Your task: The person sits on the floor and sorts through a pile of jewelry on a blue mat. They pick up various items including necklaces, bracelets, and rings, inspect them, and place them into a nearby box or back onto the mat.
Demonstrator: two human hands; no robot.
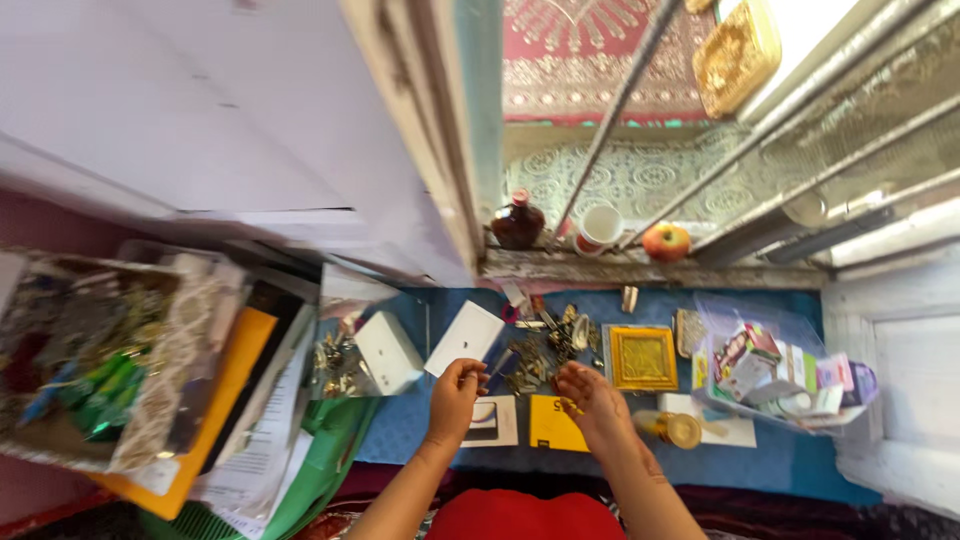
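Both hands hovered over the blue worktop (420, 420), my left hand (455, 390) pinching something tiny, my right hand (590, 395) open, palm up, nearer the metal bits (540, 355) lying just beyond.

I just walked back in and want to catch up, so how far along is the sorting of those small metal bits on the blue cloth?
Hard to call anything finished. A clear box already holds some brassy pieces. In hand: the left hand pinches something small, too tiny to identify, while the right hand hangs open beside it. Left: a loose pile of metal pieces lies spread on the blue cloth.
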